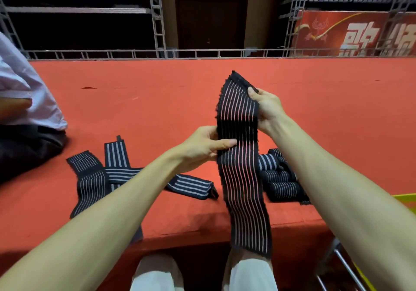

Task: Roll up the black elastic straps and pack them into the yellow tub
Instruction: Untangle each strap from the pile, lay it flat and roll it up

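Left hand (200, 149) pinching held strap (242, 189) mid-length, thumb lying across front. Right hand (269, 108) gripping its top end at 1 o'clock. Lower end hanging past red platform (157, 99) edge. Rolled straps (281, 186) lying at 3 o'clock, loose straps (90, 180) at 9, yellow tub (405, 198) corner showing at 4.

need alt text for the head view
A black striped elastic strap is held upright over a red platform, the right hand pinching its top end and the left hand its middle. Loose straps lie to the left, rolled straps and a yellow tub to the right.
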`<control>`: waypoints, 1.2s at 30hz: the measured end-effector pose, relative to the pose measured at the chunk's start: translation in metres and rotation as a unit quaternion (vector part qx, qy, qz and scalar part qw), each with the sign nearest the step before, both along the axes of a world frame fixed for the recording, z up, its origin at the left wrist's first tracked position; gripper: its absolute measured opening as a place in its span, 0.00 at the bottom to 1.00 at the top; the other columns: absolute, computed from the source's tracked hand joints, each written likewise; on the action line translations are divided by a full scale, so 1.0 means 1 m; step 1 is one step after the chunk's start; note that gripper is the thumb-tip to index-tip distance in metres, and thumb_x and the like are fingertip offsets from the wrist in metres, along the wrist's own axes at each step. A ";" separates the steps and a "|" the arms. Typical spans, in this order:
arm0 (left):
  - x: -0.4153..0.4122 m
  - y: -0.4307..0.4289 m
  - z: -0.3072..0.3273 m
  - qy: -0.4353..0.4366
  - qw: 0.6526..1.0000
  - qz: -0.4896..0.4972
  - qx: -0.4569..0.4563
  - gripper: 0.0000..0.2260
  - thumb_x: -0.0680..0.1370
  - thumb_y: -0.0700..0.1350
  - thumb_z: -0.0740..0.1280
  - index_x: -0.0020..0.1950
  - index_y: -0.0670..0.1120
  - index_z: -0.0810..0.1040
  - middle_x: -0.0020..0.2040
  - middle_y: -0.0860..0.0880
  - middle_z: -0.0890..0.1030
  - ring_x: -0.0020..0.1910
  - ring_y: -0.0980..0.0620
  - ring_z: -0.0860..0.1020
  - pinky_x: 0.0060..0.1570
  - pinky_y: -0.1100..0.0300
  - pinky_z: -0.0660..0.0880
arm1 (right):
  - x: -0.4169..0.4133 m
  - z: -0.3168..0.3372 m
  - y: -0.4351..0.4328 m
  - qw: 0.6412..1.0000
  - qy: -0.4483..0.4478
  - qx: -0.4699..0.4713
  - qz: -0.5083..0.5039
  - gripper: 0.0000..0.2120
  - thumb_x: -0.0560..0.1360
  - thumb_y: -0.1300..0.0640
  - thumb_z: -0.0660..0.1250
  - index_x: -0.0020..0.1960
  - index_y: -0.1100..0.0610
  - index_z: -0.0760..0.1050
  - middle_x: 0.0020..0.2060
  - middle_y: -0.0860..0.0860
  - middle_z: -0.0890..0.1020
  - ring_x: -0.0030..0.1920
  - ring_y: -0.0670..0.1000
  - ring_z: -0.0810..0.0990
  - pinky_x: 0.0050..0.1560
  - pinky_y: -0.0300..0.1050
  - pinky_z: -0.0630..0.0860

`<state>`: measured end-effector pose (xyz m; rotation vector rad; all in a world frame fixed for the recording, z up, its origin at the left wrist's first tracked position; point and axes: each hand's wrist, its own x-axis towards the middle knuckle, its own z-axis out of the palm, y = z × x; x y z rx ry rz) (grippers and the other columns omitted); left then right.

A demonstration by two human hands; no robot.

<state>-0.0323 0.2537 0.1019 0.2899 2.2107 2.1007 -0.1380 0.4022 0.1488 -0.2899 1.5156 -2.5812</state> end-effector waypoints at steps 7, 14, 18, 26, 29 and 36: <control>-0.031 0.013 -0.088 -0.086 0.996 0.026 -0.021 0.10 0.80 0.36 0.64 0.60 0.36 0.76 0.55 0.40 0.80 0.52 0.46 0.79 0.54 0.53 0.77 | -0.053 -0.071 -0.001 0.980 -0.017 0.197 -0.013 0.01 0.78 0.62 0.66 0.49 0.60 0.76 0.37 0.53 0.80 0.35 0.49 0.77 0.37 0.46 0.69; -0.082 -0.004 -0.142 -0.018 0.978 0.035 -0.206 0.06 0.82 0.45 0.62 0.49 0.46 0.77 0.42 0.56 0.79 0.41 0.60 0.77 0.42 0.63 0.73 | -0.107 -0.128 -0.022 0.969 -0.026 0.245 -0.032 0.08 0.77 0.60 0.68 0.55 0.61 0.76 0.42 0.53 0.81 0.38 0.48 0.79 0.37 0.41 0.76; -0.113 -0.034 -0.162 0.048 0.900 0.062 -0.429 0.10 0.80 0.54 0.63 0.44 0.50 0.78 0.44 0.52 0.79 0.48 0.50 0.75 0.53 0.51 0.67 | -0.140 -0.158 -0.043 0.962 -0.037 0.266 -0.041 0.03 0.78 0.63 0.67 0.46 0.57 0.74 0.38 0.51 0.78 0.36 0.46 0.76 0.31 0.36 0.72; -0.134 -0.045 -0.195 0.047 0.877 0.179 -0.442 0.18 0.71 0.64 0.69 0.34 0.53 0.68 0.39 0.56 0.69 0.47 0.53 0.67 0.46 0.56 0.58 | -0.183 -0.221 -0.078 0.930 -0.062 0.353 -0.085 0.09 0.75 0.59 0.72 0.54 0.58 0.77 0.45 0.51 0.80 0.43 0.48 0.77 0.43 0.40 0.74; -0.135 -0.045 -0.201 0.060 0.881 0.210 -0.420 0.16 0.69 0.65 0.70 0.38 0.54 0.72 0.40 0.57 0.70 0.47 0.55 0.68 0.50 0.58 0.60 | -0.188 -0.234 -0.081 0.899 -0.039 0.418 -0.125 0.12 0.74 0.57 0.73 0.55 0.59 0.80 0.49 0.53 0.82 0.51 0.50 0.79 0.56 0.45 0.75; -0.133 -0.045 -0.197 0.059 0.918 0.264 -0.288 0.06 0.76 0.51 0.70 0.41 0.53 0.75 0.38 0.56 0.76 0.40 0.58 0.73 0.46 0.60 0.68 | -0.170 -0.228 -0.085 0.819 0.057 0.554 -0.138 0.15 0.76 0.63 0.67 0.61 0.58 0.70 0.60 0.56 0.67 0.55 0.54 0.71 0.54 0.43 0.67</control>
